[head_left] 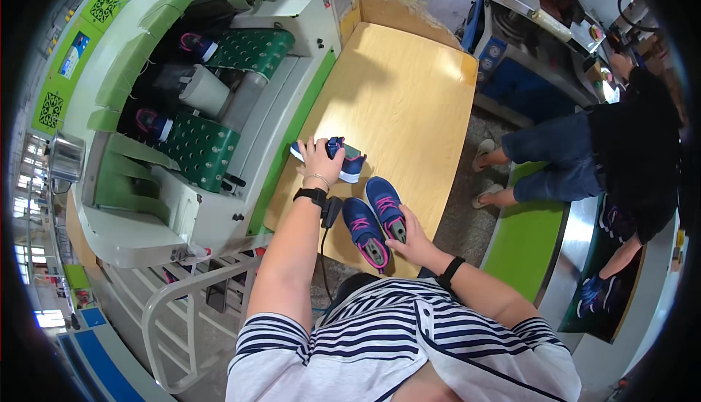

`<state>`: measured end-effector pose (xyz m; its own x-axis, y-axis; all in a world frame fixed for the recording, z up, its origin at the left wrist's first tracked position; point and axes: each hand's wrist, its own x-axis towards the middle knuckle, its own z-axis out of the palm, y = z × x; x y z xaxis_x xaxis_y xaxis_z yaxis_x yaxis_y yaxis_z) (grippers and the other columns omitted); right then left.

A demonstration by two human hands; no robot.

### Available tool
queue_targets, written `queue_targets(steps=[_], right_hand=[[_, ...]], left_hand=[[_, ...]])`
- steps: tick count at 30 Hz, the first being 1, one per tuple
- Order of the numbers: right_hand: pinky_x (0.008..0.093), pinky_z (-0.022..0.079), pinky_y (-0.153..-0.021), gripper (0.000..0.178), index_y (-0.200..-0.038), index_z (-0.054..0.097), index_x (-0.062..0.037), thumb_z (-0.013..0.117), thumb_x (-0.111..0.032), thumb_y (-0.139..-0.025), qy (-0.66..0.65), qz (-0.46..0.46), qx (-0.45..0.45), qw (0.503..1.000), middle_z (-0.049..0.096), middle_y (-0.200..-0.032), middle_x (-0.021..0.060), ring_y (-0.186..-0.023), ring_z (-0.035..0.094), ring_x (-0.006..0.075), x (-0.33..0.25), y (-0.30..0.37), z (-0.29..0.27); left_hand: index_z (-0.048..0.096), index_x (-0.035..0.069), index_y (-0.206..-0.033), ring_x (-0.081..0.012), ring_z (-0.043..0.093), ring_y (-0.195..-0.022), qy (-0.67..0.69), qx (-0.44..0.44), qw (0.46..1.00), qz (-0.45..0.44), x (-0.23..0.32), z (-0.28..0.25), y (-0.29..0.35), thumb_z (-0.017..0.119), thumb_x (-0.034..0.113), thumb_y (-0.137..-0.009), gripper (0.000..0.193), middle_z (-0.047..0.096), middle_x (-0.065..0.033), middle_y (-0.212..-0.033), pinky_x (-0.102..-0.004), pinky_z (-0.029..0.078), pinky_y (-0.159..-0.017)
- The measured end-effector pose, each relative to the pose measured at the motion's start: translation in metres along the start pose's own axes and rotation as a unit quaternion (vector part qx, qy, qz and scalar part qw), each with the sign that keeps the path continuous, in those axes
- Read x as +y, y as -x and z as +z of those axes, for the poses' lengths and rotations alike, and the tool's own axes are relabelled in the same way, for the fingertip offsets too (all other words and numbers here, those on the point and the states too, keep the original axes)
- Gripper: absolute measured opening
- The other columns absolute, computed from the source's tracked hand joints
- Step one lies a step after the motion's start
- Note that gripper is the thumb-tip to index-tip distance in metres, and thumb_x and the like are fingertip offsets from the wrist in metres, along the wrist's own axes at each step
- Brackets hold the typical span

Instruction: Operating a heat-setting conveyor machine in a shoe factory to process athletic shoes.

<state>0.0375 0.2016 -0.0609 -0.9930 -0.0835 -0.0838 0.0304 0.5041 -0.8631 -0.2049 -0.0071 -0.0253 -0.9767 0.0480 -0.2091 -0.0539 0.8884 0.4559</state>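
Note:
My left hand (321, 159) is closed over a navy shoe (353, 166) with a pale sole, near the left side of the wooden tabletop (401, 95). Part of that shoe is hidden under my fingers. Two more navy shoes with pink laces stand side by side nearer my body: a left one (358, 214) and a right one (381, 192). Both have grey-green inserts showing in their openings. My right hand (412, 243) grips the heel end of the right one, fingers around its collar. The left one stands beside it, touching or nearly so.
Left of the table is a white and green machine (128, 205) with green perforated belts (197, 150) carrying navy shoes (153, 123). A white metal rail (157, 329) stands lower left. On the right, another person (628, 146) works at a conveyor with shoes (595, 296). A black cable hangs near my left wrist.

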Motion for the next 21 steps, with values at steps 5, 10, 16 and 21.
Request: queue_targets(steps=[5, 10, 16, 21], right_hand=[[0.0474, 0.03, -0.117, 0.096, -0.151, 0.022, 0.0013, 0.08, -0.029, -0.081, 0.013, 0.007, -0.01, 1.0, 0.032, -0.15, 0.0307, -0.139, 0.034, 0.0462, 0.0, -0.001, -0.01], [0.0474, 0.03, -0.117, 0.096, -0.151, 0.02, 0.0014, 0.08, -0.029, -0.082, 0.025, -0.002, -0.016, 1.0, 0.032, -0.15, 0.0305, -0.139, 0.034, 0.0457, -0.001, -0.011, -0.011], [0.0451, 0.032, -0.115, 0.092, -0.15, 0.022, 0.0037, 0.078, -0.021, -0.082, -0.024, -0.02, 0.013, 0.999, 0.039, -0.144, 0.0279, -0.135, 0.04, 0.0411, 0.007, -0.014, -0.012], [0.0422, 0.032, -0.113, 0.088, -0.15, 0.022, 0.0039, 0.074, -0.014, -0.082, -0.05, -0.03, 0.024, 0.998, 0.039, -0.141, 0.0255, -0.134, 0.04, 0.0364, 0.036, -0.002, 0.0]], left_hand=[[0.044, 0.008, -0.136, -0.051, 0.019, -0.145, 0.062, 0.149, 0.977, 0.14, -0.044, 0.02, 0.039, 0.074, 0.042, -0.083, 0.069, 0.035, -0.0217, -0.149, -0.0592, 0.022, -0.116], [0.038, 0.006, -0.145, -0.0479, 0.029, -0.141, 0.178, 0.134, 0.973, 0.067, -0.115, 0.033, 0.068, 0.066, 0.045, -0.091, 0.072, 0.031, -0.0285, -0.151, -0.0475, 0.028, -0.116], [0.003, 0.004, -0.158, -0.0415, 0.046, -0.131, 0.574, -0.035, 0.763, -0.295, 0.003, 0.0, 0.068, 0.067, 0.055, -0.088, 0.108, 0.042, -0.0293, -0.146, -0.0462, 0.039, -0.11], [0.001, 0.001, -0.158, -0.0404, 0.044, -0.137, 0.312, 0.107, 0.861, -0.386, 0.02, 0.058, 0.015, 0.08, 0.044, -0.073, 0.123, 0.038, -0.0284, -0.151, -0.0408, 0.034, -0.116]])
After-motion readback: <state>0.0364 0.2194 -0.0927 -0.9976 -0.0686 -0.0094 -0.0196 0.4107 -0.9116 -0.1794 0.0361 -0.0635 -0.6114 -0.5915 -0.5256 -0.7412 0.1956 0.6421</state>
